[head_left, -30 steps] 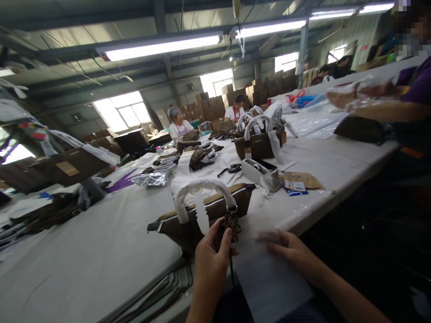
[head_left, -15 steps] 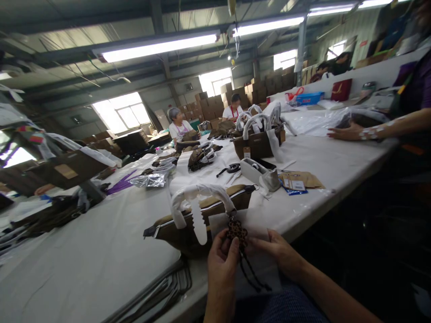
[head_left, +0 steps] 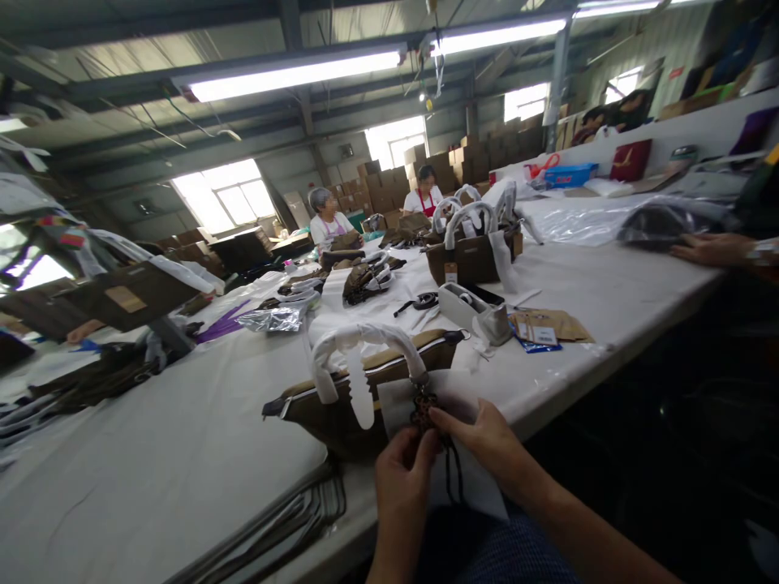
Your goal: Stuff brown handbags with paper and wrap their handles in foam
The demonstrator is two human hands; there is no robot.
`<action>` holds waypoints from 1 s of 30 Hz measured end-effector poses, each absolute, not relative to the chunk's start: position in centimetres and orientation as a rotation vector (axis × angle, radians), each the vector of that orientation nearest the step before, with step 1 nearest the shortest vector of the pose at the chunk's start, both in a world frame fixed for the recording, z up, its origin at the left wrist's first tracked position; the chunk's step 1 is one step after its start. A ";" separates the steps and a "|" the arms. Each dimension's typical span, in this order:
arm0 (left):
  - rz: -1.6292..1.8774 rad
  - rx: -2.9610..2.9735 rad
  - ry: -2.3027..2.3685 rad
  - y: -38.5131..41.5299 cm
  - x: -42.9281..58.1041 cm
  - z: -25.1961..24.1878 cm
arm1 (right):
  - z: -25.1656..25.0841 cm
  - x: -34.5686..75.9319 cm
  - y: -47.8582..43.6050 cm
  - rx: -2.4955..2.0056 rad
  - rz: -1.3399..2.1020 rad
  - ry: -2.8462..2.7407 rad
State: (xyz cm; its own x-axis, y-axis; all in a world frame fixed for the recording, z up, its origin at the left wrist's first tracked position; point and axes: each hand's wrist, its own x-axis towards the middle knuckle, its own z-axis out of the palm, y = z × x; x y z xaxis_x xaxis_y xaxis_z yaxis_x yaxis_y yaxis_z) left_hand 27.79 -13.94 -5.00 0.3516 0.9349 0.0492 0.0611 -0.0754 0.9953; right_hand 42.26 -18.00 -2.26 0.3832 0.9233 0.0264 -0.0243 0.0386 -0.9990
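Note:
A dark olive handbag (head_left: 332, 418) stands at the table's near edge, its handle (head_left: 365, 334) wrapped in white and its top zipper showing. From the handle's right end hangs a dark patterned bag charm (head_left: 424, 410) with black cords. Behind the charm lies a thin white sheet (head_left: 393, 403). My left hand (head_left: 402, 478) is closed at the charm's lower edge, thumb and fingers pinched together. From the right, my right hand (head_left: 484, 442) grips the charm, its thumb on the front and its other fingers hidden behind the sheet.
Stacked flat dark pieces (head_left: 298, 511) lie left of my knees. Beyond the handbag are a grey-white box (head_left: 466, 311), brown paper packets (head_left: 557, 326) and another wrapped-handle bag (head_left: 466, 259). A co-worker's hand (head_left: 712, 247) rests by a plastic-covered bag at right.
My right thumb has come over onto the charm's front, while my left thumb has slid down to its lower edge. At right, the co-worker's hand has moved rightward.

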 end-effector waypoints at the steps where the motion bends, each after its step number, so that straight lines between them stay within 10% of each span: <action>1: 0.994 1.540 1.017 -14.1 27.2 -4.9 | -2.2 42.3 -18.0 -1.254 0.959 -0.901; 9: 0.895 1.222 0.965 -14.3 23.4 -3.4 | -1.6 43.9 -17.9 -1.004 1.304 -0.879; 21: 0.948 1.298 0.928 -13.7 29.1 -4.4 | -2.3 44.7 -18.1 -1.357 0.936 -1.105; 30: 0.948 1.307 0.922 -14.0 28.5 -3.3 | -6.1 46.2 -19.2 -0.808 1.445 -0.577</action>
State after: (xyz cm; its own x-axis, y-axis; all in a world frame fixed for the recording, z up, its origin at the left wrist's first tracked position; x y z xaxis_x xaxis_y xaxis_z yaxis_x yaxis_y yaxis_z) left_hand 28.54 -13.99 -3.25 0.3503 0.9365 -0.0154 -0.0409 0.0317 0.9987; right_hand 46.18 -19.20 -6.12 0.0696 0.9898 -0.1247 -0.6312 -0.0531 -0.7738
